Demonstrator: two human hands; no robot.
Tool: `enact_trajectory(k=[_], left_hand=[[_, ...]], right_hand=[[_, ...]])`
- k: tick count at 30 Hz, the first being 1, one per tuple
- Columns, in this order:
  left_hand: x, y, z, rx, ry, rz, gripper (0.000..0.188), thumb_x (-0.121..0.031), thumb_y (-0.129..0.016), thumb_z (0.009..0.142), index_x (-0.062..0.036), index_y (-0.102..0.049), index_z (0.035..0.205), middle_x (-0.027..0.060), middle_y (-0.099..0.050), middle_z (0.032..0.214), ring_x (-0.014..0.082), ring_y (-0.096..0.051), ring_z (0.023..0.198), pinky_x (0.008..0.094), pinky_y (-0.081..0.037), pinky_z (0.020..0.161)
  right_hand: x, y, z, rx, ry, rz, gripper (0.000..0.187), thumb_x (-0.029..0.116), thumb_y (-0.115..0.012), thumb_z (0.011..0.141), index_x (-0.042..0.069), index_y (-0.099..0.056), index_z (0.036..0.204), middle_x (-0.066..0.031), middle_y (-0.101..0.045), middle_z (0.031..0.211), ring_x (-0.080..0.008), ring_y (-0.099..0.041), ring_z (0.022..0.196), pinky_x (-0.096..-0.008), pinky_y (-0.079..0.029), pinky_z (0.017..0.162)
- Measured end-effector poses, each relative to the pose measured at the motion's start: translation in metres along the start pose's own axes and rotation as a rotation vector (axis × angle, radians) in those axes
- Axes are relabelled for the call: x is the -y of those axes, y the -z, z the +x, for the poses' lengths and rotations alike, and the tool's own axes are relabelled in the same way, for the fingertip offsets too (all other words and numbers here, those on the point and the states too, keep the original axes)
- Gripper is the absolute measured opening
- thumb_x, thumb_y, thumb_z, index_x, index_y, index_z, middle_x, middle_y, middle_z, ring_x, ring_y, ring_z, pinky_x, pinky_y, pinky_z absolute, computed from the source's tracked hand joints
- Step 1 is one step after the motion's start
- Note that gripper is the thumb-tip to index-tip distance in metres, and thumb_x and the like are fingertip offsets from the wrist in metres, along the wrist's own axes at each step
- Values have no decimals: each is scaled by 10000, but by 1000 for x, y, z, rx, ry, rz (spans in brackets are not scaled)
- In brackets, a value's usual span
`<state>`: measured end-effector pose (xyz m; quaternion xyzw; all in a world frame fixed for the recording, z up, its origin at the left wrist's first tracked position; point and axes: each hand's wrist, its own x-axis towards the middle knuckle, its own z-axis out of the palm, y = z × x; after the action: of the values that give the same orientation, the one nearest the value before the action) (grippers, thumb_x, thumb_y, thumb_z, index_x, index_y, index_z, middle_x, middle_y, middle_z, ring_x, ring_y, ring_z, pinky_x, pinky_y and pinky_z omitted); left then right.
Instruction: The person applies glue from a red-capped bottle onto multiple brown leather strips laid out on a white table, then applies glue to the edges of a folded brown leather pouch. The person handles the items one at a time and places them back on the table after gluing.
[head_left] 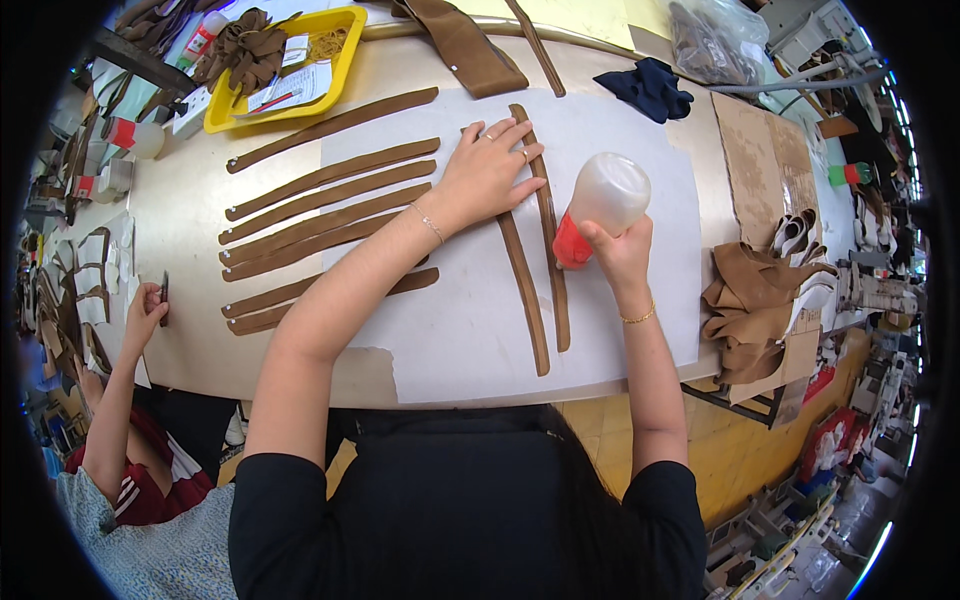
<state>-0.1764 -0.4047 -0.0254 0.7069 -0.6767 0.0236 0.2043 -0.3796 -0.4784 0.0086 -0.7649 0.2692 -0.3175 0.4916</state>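
Two long brown strips lie lengthwise on a white sheet [460,340]: a right strip [559,290] and a left strip [525,300]. My left hand [488,172] rests with spread fingers over their far ends, its fingertips on the right strip. In my right hand [626,258] is a squeeze bottle [612,188], whitish and translucent with a red lower part, tipped base-up. Its red end is down by the right strip; whether it touches cannot be made out. Left of these, several more brown strips [330,178] lie side by side, partly covered by my left forearm.
At the far left stands a yellow tray [358,28] with brown pieces, papers and rubber bands. A dark blue cloth [650,90] lies at the far right, near cardboard [765,150]. Brown pieces [750,300] hang over the right edge. A co-worker's hand [146,312] is at the left.
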Motion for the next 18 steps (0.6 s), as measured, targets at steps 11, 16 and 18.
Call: enact_trajectory(k=[11, 16, 18], left_hand=[[0, -2, -1, -25, -7, 26, 429, -396, -594, 863, -137, -598, 1206, 104, -496, 1333, 262, -438, 1263, 449, -302, 1044], [-1, -4, -1, -20, -6, 33, 427, -395, -586, 869, -140, -596, 1211, 106, -493, 1336, 262, -438, 1263, 448, -295, 1050], [-1, -4, -2, -22, -10, 41, 424, -394, -581, 873, -141, -595, 1213, 106, -493, 1336, 264, -439, 1261, 444, -296, 1050]], right_hand=[[0, 7, -27, 10, -20, -5, 610, 536, -757, 713, -31, -631, 898, -68, -664, 779, -147, -630, 726, -286, -506, 643], [1, 10, -41, 8, -39, -2, 602, 531, -764, 708, -27, -641, 897, -85, -679, 784, -166, -651, 728, -296, -519, 652], [1, 11, -47, 3, -38, 17, 608, 537, -761, 707, -27, -641, 899, -87, -679, 787, -167, -651, 730, -296, -518, 653]])
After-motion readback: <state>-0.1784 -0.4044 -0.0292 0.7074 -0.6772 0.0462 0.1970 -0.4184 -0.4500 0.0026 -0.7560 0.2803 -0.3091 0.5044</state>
